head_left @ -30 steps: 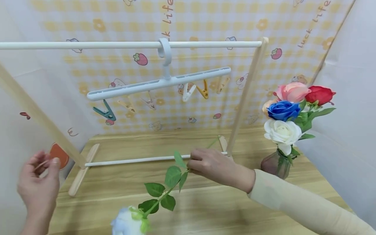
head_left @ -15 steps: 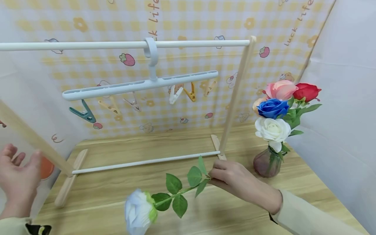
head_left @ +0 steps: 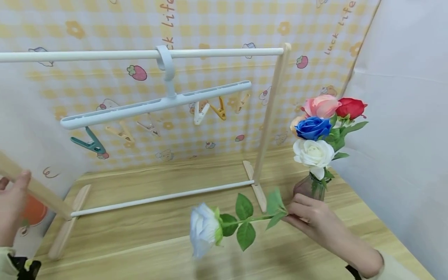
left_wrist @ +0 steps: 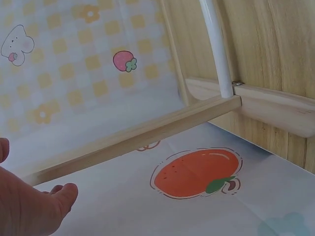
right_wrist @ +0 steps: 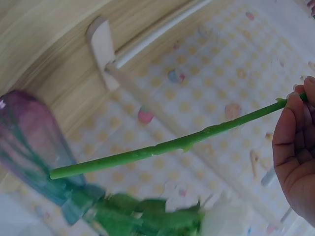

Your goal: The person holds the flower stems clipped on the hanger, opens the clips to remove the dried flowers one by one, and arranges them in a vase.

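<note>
My right hand (head_left: 323,221) pinches the green stem of a pale blue-white artificial rose (head_left: 204,229) near its leaves. The bloom points left, low over the table; the bare end of the stem (right_wrist: 147,151) sticks out beyond the fingers in the right wrist view. Right behind this hand stands a purplish glass vase (head_left: 304,186) with white, blue, pink and red roses, partly covered by the hand. At the far left, my left hand (head_left: 12,210) overlaps the rack's wooden post (head_left: 45,198), thumb apart from the fingers. In the left wrist view its thumb (left_wrist: 64,196) lies just below the post.
A clothes rack with a white top rail (head_left: 224,53) and a lower white bar (head_left: 161,199) stands on the wooden table (head_left: 140,241). From the rail hangs a pale blue hanger (head_left: 140,110) carrying several clothespins, one of them teal (head_left: 91,144). Patterned cloth (head_left: 210,19) covers the back.
My right hand has moved right with the rose, toward the vase, and the stem has swung nearly level. The left hand has come to the left post. The view has shifted right.
</note>
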Demonstrator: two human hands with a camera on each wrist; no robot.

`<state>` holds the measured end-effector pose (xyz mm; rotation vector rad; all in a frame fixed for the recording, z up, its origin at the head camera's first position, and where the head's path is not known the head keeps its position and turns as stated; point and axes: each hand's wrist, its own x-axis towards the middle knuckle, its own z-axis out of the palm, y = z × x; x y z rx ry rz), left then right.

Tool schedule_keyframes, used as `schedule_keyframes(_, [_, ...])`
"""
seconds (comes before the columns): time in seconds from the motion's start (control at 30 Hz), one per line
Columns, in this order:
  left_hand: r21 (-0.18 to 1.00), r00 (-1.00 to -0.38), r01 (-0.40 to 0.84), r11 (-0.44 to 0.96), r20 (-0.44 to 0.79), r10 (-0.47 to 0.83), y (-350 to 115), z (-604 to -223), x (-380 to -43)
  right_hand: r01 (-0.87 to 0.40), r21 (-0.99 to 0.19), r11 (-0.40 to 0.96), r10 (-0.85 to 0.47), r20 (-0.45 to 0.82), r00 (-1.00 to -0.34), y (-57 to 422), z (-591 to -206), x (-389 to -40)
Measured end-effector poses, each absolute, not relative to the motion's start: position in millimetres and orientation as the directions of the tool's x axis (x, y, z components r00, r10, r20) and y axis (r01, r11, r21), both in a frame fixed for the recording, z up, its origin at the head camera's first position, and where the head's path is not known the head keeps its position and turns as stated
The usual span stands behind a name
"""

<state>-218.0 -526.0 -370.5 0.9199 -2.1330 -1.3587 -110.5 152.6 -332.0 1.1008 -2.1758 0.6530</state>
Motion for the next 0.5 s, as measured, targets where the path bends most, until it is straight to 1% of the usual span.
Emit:
schedule_keyframes(0.03, [0.907,-0.682,-0.307,0.288,0.002,-0.731,-515,-361,-213,-0.827,-0.158,0.539,-0.521,0.709,-0.475,158,-331,-110])
schedule_keyframes(0.07, [0.901,-0.690,-0.306,0.306,0.012,-0.724,-518,-362,-213,-0.822,-0.165,0.545,-0.507,0.716,-0.480,163,-330,-109])
schedule_keyframes(0.1, [0.892,-0.685,-0.329,0.310,0.001,-0.729,-507,-352,-207,-0.815,-0.172,0.554,-0.492,0.721,-0.487,168,-329,-108])
schedule_keyframes(0.17, [0.864,-0.690,-0.356,0.356,0.014,-0.724,-498,-345,-203,-0.793,-0.194,0.578,-0.459,0.726,-0.512,179,-327,-105])
schedule_keyframes(0.23, [0.831,-0.683,-0.391,0.395,0.026,-0.730,-493,-341,-202,-0.759,-0.222,0.612,-0.425,0.717,-0.552,191,-323,-103])
schedule_keyframes(0.33, [0.805,-0.685,-0.425,0.413,0.012,-0.728,-496,-341,-205,-0.714,-0.267,0.647,-0.369,0.710,-0.600,209,-316,-99])
schedule_keyframes(0.37, [0.802,-0.685,-0.431,0.414,0.009,-0.729,-499,-343,-207,-0.695,-0.264,0.668,-0.354,0.709,-0.610,215,-313,-99])
schedule_keyframes(0.43, [0.793,-0.680,-0.440,0.421,0.011,-0.733,-508,-349,-211,-0.675,-0.267,0.688,-0.326,0.717,-0.616,227,-307,-99])
schedule_keyframes(0.5, [0.779,-0.698,-0.432,0.454,0.029,-0.715,-515,-351,-214,-0.646,-0.254,0.720,-0.291,0.735,-0.613,238,-301,-101])
